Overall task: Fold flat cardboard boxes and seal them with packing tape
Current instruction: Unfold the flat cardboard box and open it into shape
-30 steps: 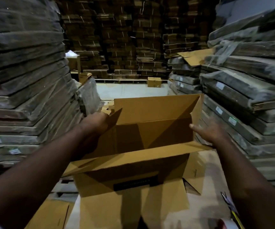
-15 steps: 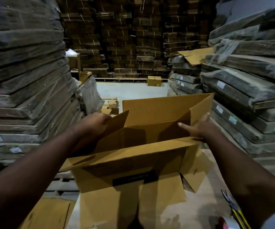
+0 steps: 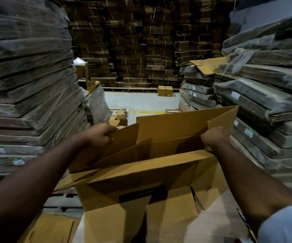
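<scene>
Cardboard box (image 3: 141,176) sits dead centre in front of me, opened up, top flaps loose, standing on a pale tabletop (image 3: 217,223). My left hand (image 3: 99,135) has its grip curled tight on the box's left end flap (image 3: 117,146), which tilts up and outward. My right hand (image 3: 213,137) has its grip closed round the right end flap (image 3: 220,123) at its inner edge, knuckles toward me. Far long flap (image 3: 176,127) stands upright behind both hands; near long flap (image 3: 133,172) hangs outward toward me over the front wall. Black label (image 3: 141,194) on the box front, text unreadable. More flat cardboard (image 3: 50,228) lies below-left of the box. Wrapped stacks of flat board (image 3: 28,76) wall in the box's left and right. Beyond the box: grey floor (image 3: 141,102), a small closed carton (image 3: 165,91) on it.
</scene>
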The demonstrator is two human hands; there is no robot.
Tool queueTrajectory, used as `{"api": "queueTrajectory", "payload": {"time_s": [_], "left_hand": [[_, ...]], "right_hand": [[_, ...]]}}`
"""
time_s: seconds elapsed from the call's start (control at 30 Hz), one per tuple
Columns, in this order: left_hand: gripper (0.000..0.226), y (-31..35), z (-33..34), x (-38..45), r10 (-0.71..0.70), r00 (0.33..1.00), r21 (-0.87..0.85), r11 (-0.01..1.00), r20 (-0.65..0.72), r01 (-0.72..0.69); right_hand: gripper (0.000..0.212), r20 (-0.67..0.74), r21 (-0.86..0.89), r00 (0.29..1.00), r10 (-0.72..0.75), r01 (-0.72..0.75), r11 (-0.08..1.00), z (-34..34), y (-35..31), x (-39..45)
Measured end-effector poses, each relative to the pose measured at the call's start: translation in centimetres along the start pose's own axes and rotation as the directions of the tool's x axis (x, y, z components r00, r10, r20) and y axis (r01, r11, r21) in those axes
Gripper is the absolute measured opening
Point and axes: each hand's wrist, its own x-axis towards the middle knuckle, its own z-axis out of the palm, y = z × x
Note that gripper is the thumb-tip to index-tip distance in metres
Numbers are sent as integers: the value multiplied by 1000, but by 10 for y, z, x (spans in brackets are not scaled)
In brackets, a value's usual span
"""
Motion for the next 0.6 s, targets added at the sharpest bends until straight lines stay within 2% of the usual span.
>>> {"api": "queueTrajectory", "payload": {"time_s": [0.07, 0.13, 0.2, 0.27, 0.33, 0.4, 0.5, 0.6], "left_hand": [[43, -3, 3, 4, -59, 997, -5, 998, -54, 58], [38, -5, 8, 9, -142, 981, -11, 990, -129, 142], [32, -4, 14, 15, -240, 948, 1, 969, -211, 245], [20, -1, 22, 21, -310, 907, 43, 941, -285, 336], [13, 1, 26, 27, -362, 868, 49, 915, -341, 401], [12, -1, 29, 33, -407, 839, 24, 895, -360, 445], [11, 1, 31, 41, -437, 838, -7, 888, -328, 460], [31, 2, 41, 50, -413, 872, -58, 909, -261, 413]], "right_hand": [[75, -10, 19, 999, -45, 45, 999, -3, -7, -8], [91, -14, 26, 999, -35, 36, 999, -7, -11, -24], [103, 84, 31, 994, -68, 66, 997, -5, -1, -46], [98, 162, -20, 972, -171, 176, 984, 2, 15, -71], [88, 174, -190, 931, -320, 351, 917, 11, 31, -91], [84, 221, -341, 886, -408, 462, 819, 12, 38, -101], [89, 320, -469, 860, -398, 509, 722, 13, 42, -101], [78, 396, -553, 819, -415, 574, 604, 22, 50, -98]]}}
